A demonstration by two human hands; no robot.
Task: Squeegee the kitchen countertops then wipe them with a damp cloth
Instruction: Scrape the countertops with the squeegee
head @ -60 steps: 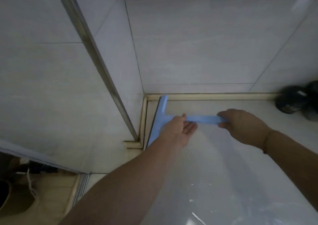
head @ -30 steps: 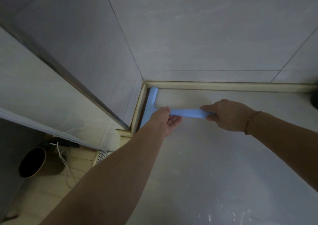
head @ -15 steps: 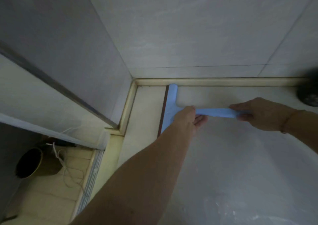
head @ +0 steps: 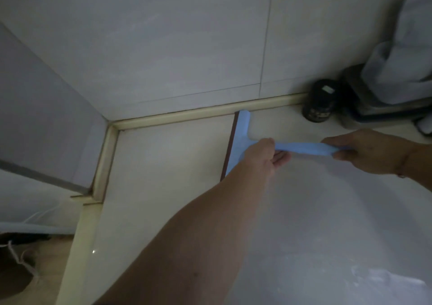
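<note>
A light blue squeegee lies on the pale countertop, its dark blade edge facing left and its top end near the back wall trim. My right hand grips the end of its handle. My left hand rests on the squeegee where the handle meets the head, fingers fairly straight underneath and pressing. Both forearms reach in from the bottom and right.
A dark jar stands against the back wall at right, beside a dark base holding a pale bundle of cloth or plastic. Tiled walls meet at the left corner. The counter's left edge drops to the floor.
The squeegee has slid right along the counter, away from the left corner, with both hands on it. More wiped counter shows to its left, and the jar has come further into view.
</note>
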